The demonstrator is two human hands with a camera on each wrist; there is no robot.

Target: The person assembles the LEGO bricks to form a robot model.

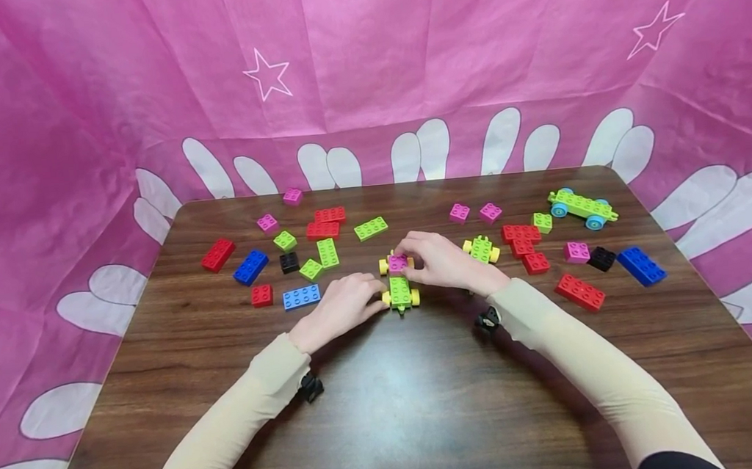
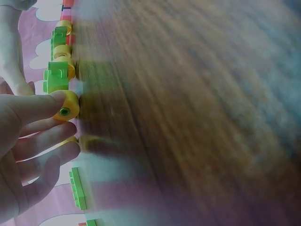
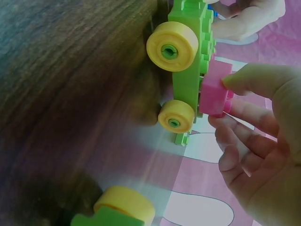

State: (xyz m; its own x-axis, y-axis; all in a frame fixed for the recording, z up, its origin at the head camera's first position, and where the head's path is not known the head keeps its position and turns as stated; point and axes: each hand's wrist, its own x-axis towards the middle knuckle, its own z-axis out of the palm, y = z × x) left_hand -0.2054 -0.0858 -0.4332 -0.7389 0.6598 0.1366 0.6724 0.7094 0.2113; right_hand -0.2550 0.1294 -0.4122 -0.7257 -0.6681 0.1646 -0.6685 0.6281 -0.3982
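A lime green toy car base [image 1: 400,295] with yellow wheels stands lengthwise on the table between both hands. My left hand [image 1: 347,303] steadies it from the left, thumb and fingers at a near yellow wheel [image 2: 70,106]. On the far half of the base sits a pink brick [image 1: 397,265]. The right hand [image 1: 443,260] pinches this brick between thumb and fingers. From the right wrist, the pink brick [image 3: 214,88] appears against the studs of the base, slightly tilted in the view. The base's green studs are bare on its near half.
To the right stand a second yellow-wheeled green base [image 1: 481,249] and a longer blue-wheeled one [image 1: 582,207]. Red bricks [image 1: 522,241] and a blue brick [image 1: 641,265] lie on that side. Several loose bricks are scattered at left, including a light blue one [image 1: 301,297] near the left hand.
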